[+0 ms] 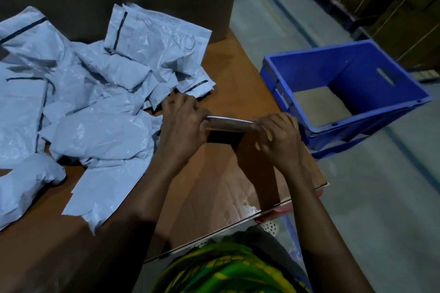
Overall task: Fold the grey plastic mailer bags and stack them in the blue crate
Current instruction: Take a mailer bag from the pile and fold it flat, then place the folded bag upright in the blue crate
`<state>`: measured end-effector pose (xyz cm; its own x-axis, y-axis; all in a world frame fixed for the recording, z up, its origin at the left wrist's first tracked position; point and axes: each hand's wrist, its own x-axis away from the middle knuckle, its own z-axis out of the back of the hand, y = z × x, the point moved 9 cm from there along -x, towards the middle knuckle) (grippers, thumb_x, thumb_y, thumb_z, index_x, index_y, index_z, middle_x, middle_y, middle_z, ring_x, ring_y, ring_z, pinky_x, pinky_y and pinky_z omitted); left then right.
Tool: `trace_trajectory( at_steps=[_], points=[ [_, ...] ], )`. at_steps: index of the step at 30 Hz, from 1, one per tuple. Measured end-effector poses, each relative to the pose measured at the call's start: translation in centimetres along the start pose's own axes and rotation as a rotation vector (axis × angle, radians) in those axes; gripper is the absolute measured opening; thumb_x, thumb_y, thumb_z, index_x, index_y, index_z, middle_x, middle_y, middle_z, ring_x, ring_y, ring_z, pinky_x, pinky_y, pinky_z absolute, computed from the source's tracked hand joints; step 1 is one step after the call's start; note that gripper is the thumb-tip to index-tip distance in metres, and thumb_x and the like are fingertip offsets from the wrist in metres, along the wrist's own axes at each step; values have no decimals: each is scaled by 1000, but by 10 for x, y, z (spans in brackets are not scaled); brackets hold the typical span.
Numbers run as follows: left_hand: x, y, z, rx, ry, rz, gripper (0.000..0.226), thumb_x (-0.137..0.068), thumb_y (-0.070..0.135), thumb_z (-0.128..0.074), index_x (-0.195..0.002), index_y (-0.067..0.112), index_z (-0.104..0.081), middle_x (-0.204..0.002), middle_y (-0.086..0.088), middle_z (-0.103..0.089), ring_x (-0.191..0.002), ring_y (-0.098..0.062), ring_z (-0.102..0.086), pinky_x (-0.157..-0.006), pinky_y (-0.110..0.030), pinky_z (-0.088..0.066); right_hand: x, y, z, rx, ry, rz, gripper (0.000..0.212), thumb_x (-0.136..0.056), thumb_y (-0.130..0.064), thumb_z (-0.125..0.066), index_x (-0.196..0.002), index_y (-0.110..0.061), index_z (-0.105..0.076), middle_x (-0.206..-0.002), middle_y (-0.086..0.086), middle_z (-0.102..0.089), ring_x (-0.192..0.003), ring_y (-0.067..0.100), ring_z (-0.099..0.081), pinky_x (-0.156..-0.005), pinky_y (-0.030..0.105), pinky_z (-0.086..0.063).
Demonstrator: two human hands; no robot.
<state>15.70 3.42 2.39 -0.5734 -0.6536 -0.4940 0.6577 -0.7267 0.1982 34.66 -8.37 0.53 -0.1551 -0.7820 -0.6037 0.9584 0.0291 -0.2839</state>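
My left hand (183, 123) and right hand (278, 138) each grip one end of a folded mailer bag (229, 123), fingers curled round it, over the brown desk (238, 74) near its right edge. The bag spans the gap between my hands as a narrow strip (blur hides how many folds it has). The loose pile of grey mailer bags (95, 102) lies crumpled on the desk just beside my left hand. The blue crate (371, 71) sits off the desk, near my right hand, its open top facing up
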Motion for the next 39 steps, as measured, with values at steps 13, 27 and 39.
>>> trace_trajectory(
  at_steps=[13, 27, 39],
  points=[
    [-173, 106, -15, 49, 73, -327, 17, -82, 11, -76, -97, 17, -80, -95, -4, -76, -108, -34, -57, -91, -47, -29, -59, 103, 120, 171, 293, -105, 15, -97, -23, -68, -104, -14, -78, -91, 3, -75, -84, 28, -63, -75, 39, -42],
    [-290, 245, -190, -37, -180, -777, 20, -70, 6, -76, -84, 21, -76, -77, 0, -68, -91, -31, -58, -77, -41, -31, -44, 274, 112, 370, -42, -484, 21, -87, -29, -62, -92, -25, -82, -83, -2, -74, -79, 30, -66, -75, 40, -42],
    [-267, 204, -330, -286, -1053, -523, 25, -82, 14, -80, -103, 26, -79, -116, -6, -69, -108, -28, -66, -84, -42, -55, -36, 284, -21, 340, -863, -639, 26, -102, -21, -48, -123, -11, -61, -124, 10, -65, -116, 31, -65, -97, 37, -45]
  ],
)
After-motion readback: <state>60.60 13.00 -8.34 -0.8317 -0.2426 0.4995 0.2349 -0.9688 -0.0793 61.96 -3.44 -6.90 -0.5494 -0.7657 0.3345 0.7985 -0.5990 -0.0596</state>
